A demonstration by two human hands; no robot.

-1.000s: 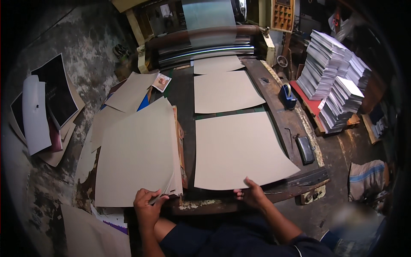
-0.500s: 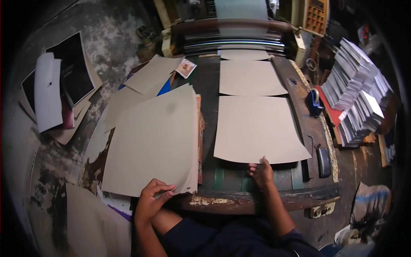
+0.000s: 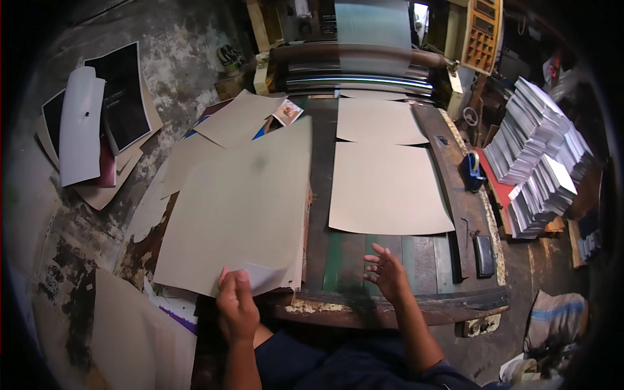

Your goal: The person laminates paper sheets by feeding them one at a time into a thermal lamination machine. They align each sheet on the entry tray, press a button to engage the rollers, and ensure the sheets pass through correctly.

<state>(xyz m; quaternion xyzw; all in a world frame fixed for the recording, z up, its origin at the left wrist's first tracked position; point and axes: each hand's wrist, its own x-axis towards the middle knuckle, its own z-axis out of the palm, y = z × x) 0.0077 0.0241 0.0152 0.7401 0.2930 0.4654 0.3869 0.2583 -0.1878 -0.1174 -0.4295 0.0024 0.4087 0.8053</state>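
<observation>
While empty, right hand [image 3: 389, 275] loosely half-uncurled; left hand [image 3: 238, 304] tight on a cardboard sheet [image 3: 231, 201], near edge upturned.

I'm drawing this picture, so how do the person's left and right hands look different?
The left hand grips the curled near edge of a beige sheet; the right hand is empty, its fingers loosely open. The left hand is by the pile, while the right hand is over the dark table. Both hands are bare.

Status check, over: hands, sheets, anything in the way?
Left hand pinching top sheet, near edge curled up. Right hand open, apart from nearest laid sheet. Tape dispenser off to the right, not between the hands.
</observation>
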